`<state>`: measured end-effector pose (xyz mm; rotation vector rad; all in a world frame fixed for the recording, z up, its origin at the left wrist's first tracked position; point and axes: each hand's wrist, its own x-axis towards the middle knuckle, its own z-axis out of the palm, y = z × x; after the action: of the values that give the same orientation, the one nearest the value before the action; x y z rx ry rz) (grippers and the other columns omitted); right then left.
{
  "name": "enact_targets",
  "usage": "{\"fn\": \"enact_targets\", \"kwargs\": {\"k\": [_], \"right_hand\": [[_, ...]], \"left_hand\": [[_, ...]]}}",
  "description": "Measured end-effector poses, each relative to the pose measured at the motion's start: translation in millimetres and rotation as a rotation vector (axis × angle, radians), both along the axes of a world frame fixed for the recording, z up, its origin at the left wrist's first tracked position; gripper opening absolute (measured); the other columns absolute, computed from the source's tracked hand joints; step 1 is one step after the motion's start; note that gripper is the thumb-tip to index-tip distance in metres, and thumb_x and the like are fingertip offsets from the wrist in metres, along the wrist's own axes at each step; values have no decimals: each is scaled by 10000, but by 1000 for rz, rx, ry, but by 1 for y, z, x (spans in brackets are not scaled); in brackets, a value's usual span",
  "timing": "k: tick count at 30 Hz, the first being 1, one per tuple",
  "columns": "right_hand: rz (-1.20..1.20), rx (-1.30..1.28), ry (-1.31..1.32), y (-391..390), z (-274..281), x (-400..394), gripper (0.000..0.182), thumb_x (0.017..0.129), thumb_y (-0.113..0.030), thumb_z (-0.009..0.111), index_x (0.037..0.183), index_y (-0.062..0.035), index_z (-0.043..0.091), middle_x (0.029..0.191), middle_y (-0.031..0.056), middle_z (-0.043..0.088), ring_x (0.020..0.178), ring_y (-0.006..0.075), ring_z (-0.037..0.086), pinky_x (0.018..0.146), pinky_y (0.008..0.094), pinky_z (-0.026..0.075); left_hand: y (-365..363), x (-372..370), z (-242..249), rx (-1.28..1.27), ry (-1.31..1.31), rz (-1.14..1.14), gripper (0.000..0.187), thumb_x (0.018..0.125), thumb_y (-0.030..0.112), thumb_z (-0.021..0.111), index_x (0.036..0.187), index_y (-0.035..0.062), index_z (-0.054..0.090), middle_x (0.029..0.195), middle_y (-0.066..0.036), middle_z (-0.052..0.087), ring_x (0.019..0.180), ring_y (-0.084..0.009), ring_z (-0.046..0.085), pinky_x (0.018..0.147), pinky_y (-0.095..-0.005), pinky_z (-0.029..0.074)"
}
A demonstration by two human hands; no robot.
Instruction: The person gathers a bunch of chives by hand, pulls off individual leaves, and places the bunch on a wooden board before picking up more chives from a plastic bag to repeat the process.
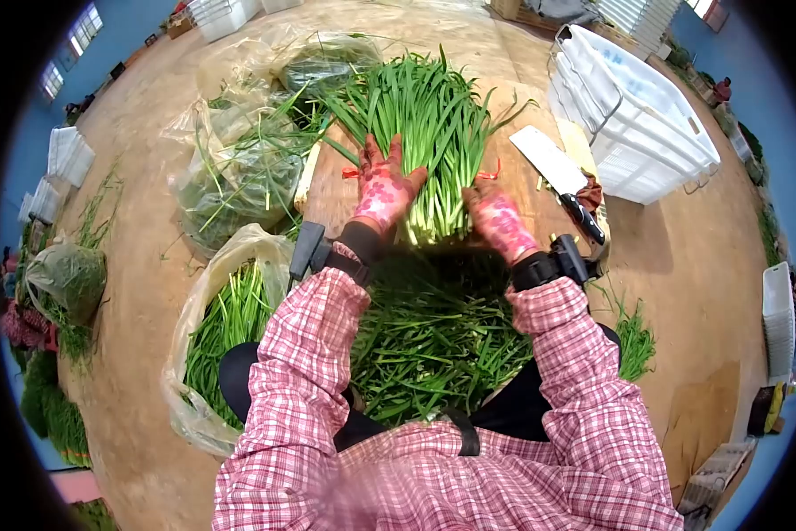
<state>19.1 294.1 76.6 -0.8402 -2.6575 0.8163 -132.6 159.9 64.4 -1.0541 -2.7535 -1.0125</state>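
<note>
A thick sheaf of green garlic chives (425,124) lies on a wooden board (332,181), leaves pointing away from me and pale stem ends towards me. My left hand (385,186), in a pink patterned glove, rests on the sheaf's left side with fingers spread and thumb over the stems. Against the lower right edge of the stems is my right hand (502,219), gloved alike, its fingers stretched forward and partly hidden. Red tie ends (490,171) stick out on both sides of the sheaf. A cleaver (553,164) with a black handle lies at the board's right.
Loose greens (442,336) are heaped between my legs. Plastic bags of greens (239,168) stand to the left, with an open bag (181,372) nearer me. White crates (633,115) are stacked to the right. A person (722,89) is far right.
</note>
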Motion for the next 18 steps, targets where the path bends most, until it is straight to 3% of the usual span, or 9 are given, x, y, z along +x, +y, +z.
{"fn": "enact_targets", "kwargs": {"k": [3,5,6,7,10,12,14,15,18], "right_hand": [[-86,158,-34,-28,-14,-15,437,920,-315,513,1199,21,539,992,259,628,949,410,620,810,466,506],[-112,208,123,-31,-10,-10,250,881,-223,535,968,-4,617,887,212,650,821,401,635,699,463,523],[339,829,52,-2,-33,-5,135,807,-140,564,845,-35,639,757,174,641,724,335,638,621,440,522],[312,938,-2,16,-75,-13,73,749,-92,575,771,-58,636,668,146,617,651,286,626,565,413,512],[583,896,370,21,-22,10,350,759,-46,580,1109,-48,594,752,175,619,625,331,606,542,401,494],[183,315,311,-20,25,14,298,850,-99,585,1140,-30,591,797,127,622,695,236,604,598,336,495],[79,39,327,-64,54,18,269,942,-152,590,1172,-13,589,842,80,625,765,141,603,654,271,496],[169,36,432,-79,50,22,252,939,-161,600,1141,-11,615,861,75,634,769,121,603,673,238,492],[388,-598,140,-163,45,19,225,934,-175,615,1066,3,653,884,53,655,777,95,589,694,225,479]], "left_hand": [[23,4,-9,-123,21,9,786,852,470,549,1481,82,283,1530,-278,145,1388,-482,183,1136,-487,200],[31,6,-8,-131,49,5,817,832,496,551,1479,76,284,1525,-275,172,1382,-477,210,1131,-515,197],[32,7,-6,-128,54,10,845,814,525,564,1479,82,287,1520,-272,190,1384,-462,222,1130,-518,205],[31,-1,-15,-35,92,-61,863,801,579,557,1479,111,298,1524,-264,188,1390,-447,222,1123,-531,221],[-14,1,30,-63,-220,-111,965,800,751,438,1506,136,200,1521,-272,188,1396,-431,225,1124,-506,217],[-52,-30,36,-16,-113,-211,900,855,692,451,1495,98,231,1500,-267,254,1384,-390,281,1109,-443,270],[-134,-56,62,129,-67,-400,730,922,534,503,1471,99,299,1455,-215,383,1326,-301,409,1065,-342,346],[-182,-76,59,110,38,-357,615,939,441,526,1427,95,384,1398,-186,468,1235,-271,510,1013,-343,402],[-321,-130,25,-68,-138,116,393,954,316,491,1220,40,579,1191,-183,615,1083,-285,600,919,-368,459]]}}
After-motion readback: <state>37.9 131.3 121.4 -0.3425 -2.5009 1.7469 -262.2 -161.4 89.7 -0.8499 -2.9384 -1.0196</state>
